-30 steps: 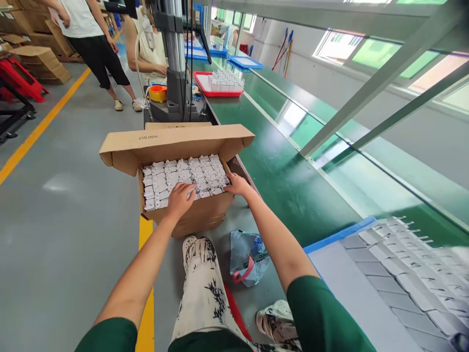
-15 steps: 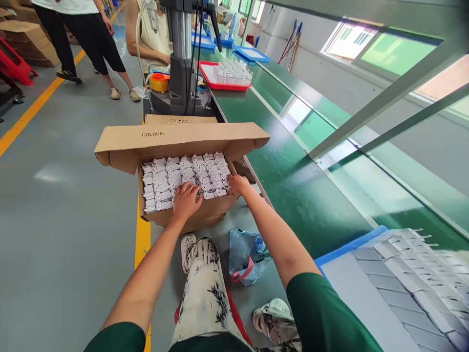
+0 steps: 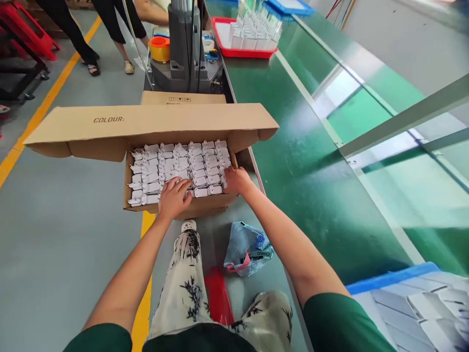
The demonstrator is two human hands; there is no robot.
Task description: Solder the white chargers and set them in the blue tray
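while the bare left hand [image 3: 173,199] lies over the front rows with its fingers bent and a little spread, its thumb stands apart from the index finger and nothing shows pinched between them. the bare right hand [image 3: 237,180] is at the right end of the rows, its fingertips hidden down by the inner wall, so i cannot tell whether they pinch anything. under and ahead of the fingers sit the small, white, plastic-looking parts [image 3: 178,164], packed in close columns inside a long brown cardboard box [image 3: 205,208]. the box's long axis runs left to right across the body; the right hand is nearer its right end, the left hand is about midway along its front edge, and most of the parts lie forward and to the left of both hands. beyond them a wide brown cardboard flap [image 3: 157,120], marked "colour", slants up at the far side. behind that stand a dark grey metal machine post [image 3: 179,54] and a round orange tape roll [image 3: 159,49]. to the right stretches a glossy green worktop [image 3: 311,195], with a shallow red plastic tray [image 3: 249,53] farther along it. on the floor, near the legs, rests a crumpled light-blue bag [image 3: 245,244] with a pink strap.
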